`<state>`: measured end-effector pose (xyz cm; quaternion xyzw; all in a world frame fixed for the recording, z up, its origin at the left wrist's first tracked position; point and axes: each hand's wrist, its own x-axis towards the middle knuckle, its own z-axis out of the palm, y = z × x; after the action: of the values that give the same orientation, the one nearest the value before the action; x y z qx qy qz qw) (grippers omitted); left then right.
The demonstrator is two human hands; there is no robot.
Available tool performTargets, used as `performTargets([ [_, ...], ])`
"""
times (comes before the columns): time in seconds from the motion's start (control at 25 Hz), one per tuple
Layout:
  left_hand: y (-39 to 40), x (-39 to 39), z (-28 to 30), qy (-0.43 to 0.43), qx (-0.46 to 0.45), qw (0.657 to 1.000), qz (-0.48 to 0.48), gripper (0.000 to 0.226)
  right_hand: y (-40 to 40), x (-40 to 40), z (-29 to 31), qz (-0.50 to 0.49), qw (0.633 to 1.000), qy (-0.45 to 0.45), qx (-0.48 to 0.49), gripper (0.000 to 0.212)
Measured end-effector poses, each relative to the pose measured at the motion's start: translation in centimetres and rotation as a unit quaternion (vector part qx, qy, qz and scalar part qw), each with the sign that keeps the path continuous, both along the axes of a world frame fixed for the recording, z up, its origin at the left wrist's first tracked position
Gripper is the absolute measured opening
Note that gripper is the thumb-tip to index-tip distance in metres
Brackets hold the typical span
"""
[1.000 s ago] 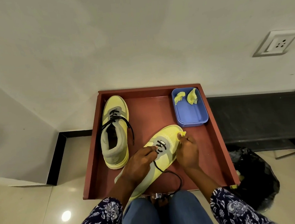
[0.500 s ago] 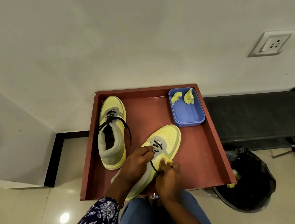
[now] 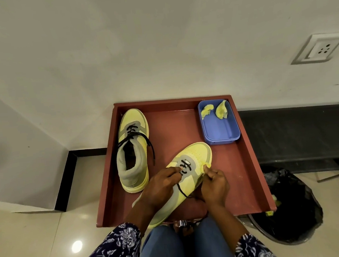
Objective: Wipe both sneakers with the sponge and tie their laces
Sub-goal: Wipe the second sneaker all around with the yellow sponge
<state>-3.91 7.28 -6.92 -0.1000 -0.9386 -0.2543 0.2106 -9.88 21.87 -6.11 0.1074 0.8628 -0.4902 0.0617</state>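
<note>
On a red tray [image 3: 247, 162] against the wall lie two yellow sneakers. The far sneaker [image 3: 132, 150] sits at the tray's left, its black lace [image 3: 148, 145] loose. The near sneaker [image 3: 190, 167] lies tilted across the front; the left hand [image 3: 159, 188] holds it at the laces, and the right hand [image 3: 213, 186] pinches a yellow sponge [image 3: 205, 167] against its side. A blue tub [image 3: 220, 132] at the far right holds two sponge scraps [image 3: 221, 109]. A black bag [image 3: 290, 206] sits on the floor right of the tray.

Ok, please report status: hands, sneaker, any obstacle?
Left hand holds near sneaker at laces. Right hand pinches yellow sponge piece against its side. Nothing blocking.
</note>
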Motion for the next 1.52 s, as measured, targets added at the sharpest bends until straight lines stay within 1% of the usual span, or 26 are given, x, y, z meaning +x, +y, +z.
performTargets([
  [0.08, -0.1, 0.0, 0.0, -0.003, 0.001, 1.0, -0.003, 0.022, 0.1, -2.7, 0.3, 0.021, 0.999, 0.008, 0.03, 0.023],
  [0.24, 0.0, 0.0, -0.2, -0.004, 0.005, 1.0, -0.001, 0.023, -0.5, -7.2, 0.5, 0.081, 0.989, 0.006, 0.122, 0.026],
  [0.4, -0.1, 0.0, -0.5, -0.002, 0.004, 1.0, -0.001, 0.025, -0.4, -7.8, 0.6, 0.122, 0.98, 0.003, 0.158, 0.029],
  [0.52, -0.1, -0.2, -0.4, 0.001, 0.001, 1.0, 0.004, 0.024, -0.3, -5.9, 0.0, 0.107, 0.984, 0.018, 0.14, 0.033],
  [0.72, -0.1, -0.2, -0.4, 0.006, -0.004, 1.0, 0.0, 0.021, -0.2, -1.8, -0.3, 0.045, 0.997, 0.011, 0.061, 0.031],
  [1.0, 0.0, -0.2, 0.1, 0.007, -0.015, 1.0, -0.005, 0.02, -0.9, 2.9, -0.4, 0.025, 0.999, -0.028, 0.039, 0.026],
  [1.12, 0.0, -0.2, 0.3, -0.005, -0.025, 1.0, -0.003, 0.02, -0.8, 3.5, 0.2, 0.042, 0.998, -0.046, 0.032, 0.027],
  [1.24, 0.1, -0.2, 0.8, -0.007, -0.046, 0.999, 0.001, 0.019, -0.2, 3.4, 1.0, 0.079, 0.993, -0.084, 0.034, 0.032],
  [1.32, 0.3, -0.3, 1.1, -0.011, -0.057, 0.998, 0.011, 0.021, 0.5, 2.9, 1.3, 0.094, 0.99, -0.106, 0.012, 0.032],
  [1.44, 0.5, -0.3, 1.6, -0.006, -0.034, 0.999, 0.025, 0.025, 1.4, 1.8, 1.9, 0.08, 0.987, -0.14, -0.022, 0.034],
  [1.52, 0.7, 0.1, 2.1, -0.024, -0.008, 0.998, 0.054, 0.025, 2.3, 1.0, 2.5, 0.058, 0.985, -0.154, -0.047, 0.035],
])
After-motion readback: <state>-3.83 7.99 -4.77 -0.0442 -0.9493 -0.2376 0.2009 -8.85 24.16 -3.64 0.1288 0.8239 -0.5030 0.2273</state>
